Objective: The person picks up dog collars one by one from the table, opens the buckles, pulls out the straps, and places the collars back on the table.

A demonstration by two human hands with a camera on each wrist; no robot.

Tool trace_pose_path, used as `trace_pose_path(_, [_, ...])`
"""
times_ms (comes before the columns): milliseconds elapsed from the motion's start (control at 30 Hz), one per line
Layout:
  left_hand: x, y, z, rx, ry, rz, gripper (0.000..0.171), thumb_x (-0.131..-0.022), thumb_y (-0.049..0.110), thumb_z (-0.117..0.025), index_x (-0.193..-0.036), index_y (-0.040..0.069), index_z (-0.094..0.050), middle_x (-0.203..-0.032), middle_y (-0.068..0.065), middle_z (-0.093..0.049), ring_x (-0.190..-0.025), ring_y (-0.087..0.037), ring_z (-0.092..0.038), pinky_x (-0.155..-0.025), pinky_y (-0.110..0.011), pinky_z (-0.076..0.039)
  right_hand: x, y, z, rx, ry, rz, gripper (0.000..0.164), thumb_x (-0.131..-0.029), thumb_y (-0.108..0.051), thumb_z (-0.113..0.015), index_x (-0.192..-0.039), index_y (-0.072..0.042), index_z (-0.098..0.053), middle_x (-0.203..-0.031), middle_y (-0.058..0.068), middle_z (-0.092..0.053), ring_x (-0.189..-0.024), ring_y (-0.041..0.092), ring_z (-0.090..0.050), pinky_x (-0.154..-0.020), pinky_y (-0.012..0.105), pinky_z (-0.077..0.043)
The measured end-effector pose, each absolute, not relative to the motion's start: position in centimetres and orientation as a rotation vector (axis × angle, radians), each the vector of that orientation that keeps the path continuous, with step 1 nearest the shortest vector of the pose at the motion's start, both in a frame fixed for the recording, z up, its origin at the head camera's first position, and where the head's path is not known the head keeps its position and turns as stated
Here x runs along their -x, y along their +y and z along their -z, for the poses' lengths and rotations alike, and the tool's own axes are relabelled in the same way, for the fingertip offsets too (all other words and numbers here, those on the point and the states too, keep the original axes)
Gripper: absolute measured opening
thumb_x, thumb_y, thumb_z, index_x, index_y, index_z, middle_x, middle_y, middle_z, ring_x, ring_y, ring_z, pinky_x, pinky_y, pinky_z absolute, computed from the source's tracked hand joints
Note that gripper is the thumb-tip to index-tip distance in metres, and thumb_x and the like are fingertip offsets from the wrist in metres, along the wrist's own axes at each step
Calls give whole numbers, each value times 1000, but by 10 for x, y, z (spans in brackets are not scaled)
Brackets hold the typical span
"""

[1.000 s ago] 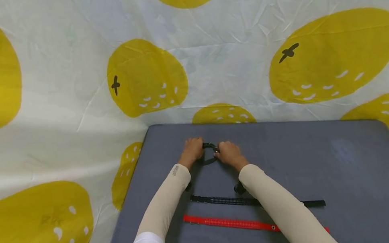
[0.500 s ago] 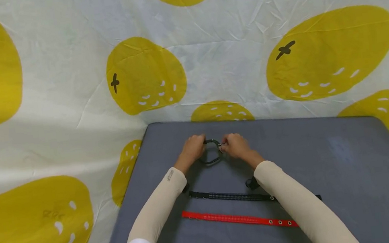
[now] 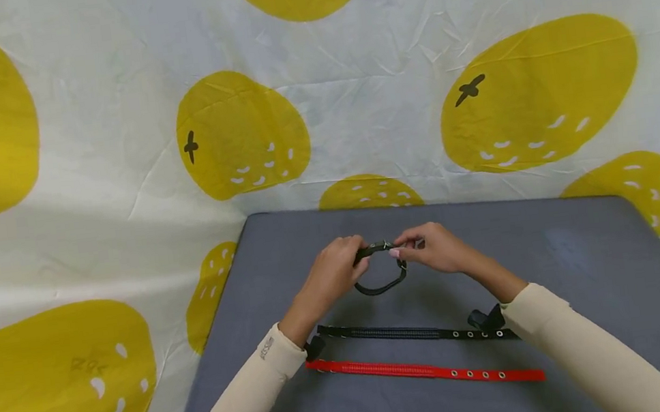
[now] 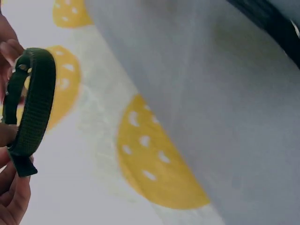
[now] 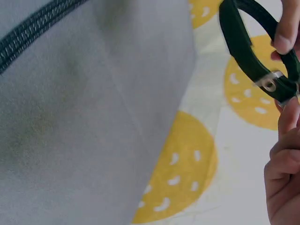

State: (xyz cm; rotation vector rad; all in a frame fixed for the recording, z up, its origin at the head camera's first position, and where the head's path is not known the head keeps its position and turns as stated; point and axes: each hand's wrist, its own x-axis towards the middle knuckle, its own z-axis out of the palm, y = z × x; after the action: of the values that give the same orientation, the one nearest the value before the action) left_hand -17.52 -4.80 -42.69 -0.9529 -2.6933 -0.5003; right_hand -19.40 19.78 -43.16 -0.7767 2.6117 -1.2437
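Note:
A dark green pet collar (image 3: pixel 382 289) is bent into a closed loop and held up above the grey padded surface. My left hand (image 3: pixel 337 267) grips the band on the loop's left side; in the left wrist view a short end of strap (image 4: pixel 24 166) sticks out by its fingers. On the other side my right hand (image 3: pixel 437 248) pinches the collar close to its metal buckle (image 5: pixel 269 83), thumb and fingertips right at the metal. Nearer to me, a black collar (image 3: pixel 392 333) and a red collar (image 3: pixel 387 369) lie stretched out flat, both with metal eyelets toward their right ends.
The grey padded surface (image 3: pixel 596 311) ends at a white cloth (image 3: pixel 369 119) printed with yellow fruit, hanging behind and to the left. Dark wrist straps (image 3: pixel 486 319) show near the sleeve ends.
Both hands have brought the green collar nearer and slightly right, and its loop shows wider. My right hand has swung out to the right with fingers more extended, uncovering the red collar's end.

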Motion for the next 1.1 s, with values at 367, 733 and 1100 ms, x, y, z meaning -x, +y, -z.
trace_pose_path(367, [116,-43,418,1107,-2491,668,34,-87,30,-79,-114,13,-69,-105,1,-70,-86,-11,-59,-70,-24,-51,122,214,409,821,2626,1227,14,-91,-24,-76,-102,-16,-74,-76,-6,-66,-55,7,-50,-52,24,-43])
trace_pose_path(733, [100,-34,422,1288,-2275,712,25,-89,25,-78,-112,15,-76,-99,4,-67,-86,-9,-57,-73,-15,-46,80,206,414,1099,2808,1249,12,-88,-10,-77,-99,-14,-74,-77,-15,-63,-56,-6,-42,-50,18,-41])
trace_pose_path(1100, [94,-33,414,1360,-2245,698,19,-93,32,-73,-103,16,-72,-96,6,-65,-80,-6,-52,-69,-12,-42,69,212,415,1244,2759,1389,22,-87,-2,-75,-104,-16,-70,-76,-12,-64,-55,-8,-43,-49,15,-40])
